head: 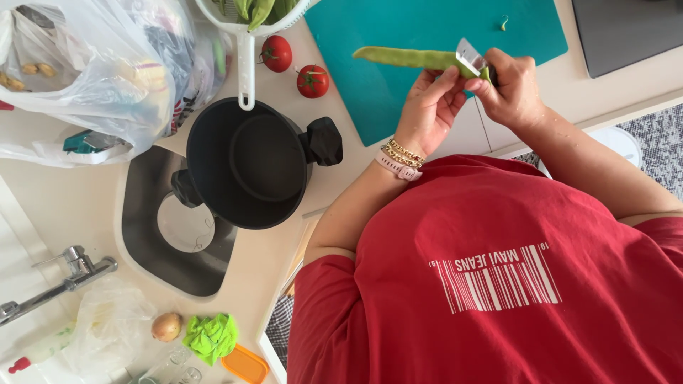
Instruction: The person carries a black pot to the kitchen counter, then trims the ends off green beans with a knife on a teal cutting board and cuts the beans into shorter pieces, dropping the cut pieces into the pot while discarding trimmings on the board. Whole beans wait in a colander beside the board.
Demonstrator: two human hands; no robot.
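Your red shirt [498, 284] is lying nearest the lens and filling the lower right of the view, with a white striped print on its front. Beyond it, the pale countertop [71, 206] is spreading across the frame, and the teal cutting board [398, 43] is lying at its upper middle. A clear plastic bag [92, 71] of groceries is slumping at the upper left. The black pot [249, 163] is sitting half over the small round sink [178, 235], its two cloth-wrapped handles sticking out to either side. A white colander [245, 28] holding more green pods is resting its long handle on the pot's rim.

Your left hand [427, 107], wearing a gold chain bracelet and a pale pink band at the wrist, is closing its fingers around the near end of a flat green bean [405, 57]. Your right hand [514, 89] is curling firmly around a knife [471, 57], whose short bright blade is touching that same end of the pod. The bean is long, broad, flattened and light green, tapering to a point at its far end, and you are holding it in the air above the cutting board, stretching toward the tomatoes.

Two red tomatoes [295, 67] with green stalks are lying between the board and the colander handle. A faucet [64, 281], a green cloth [211, 336], an orange lid [245, 364] and a small onion [166, 326] are lying at the lower left.
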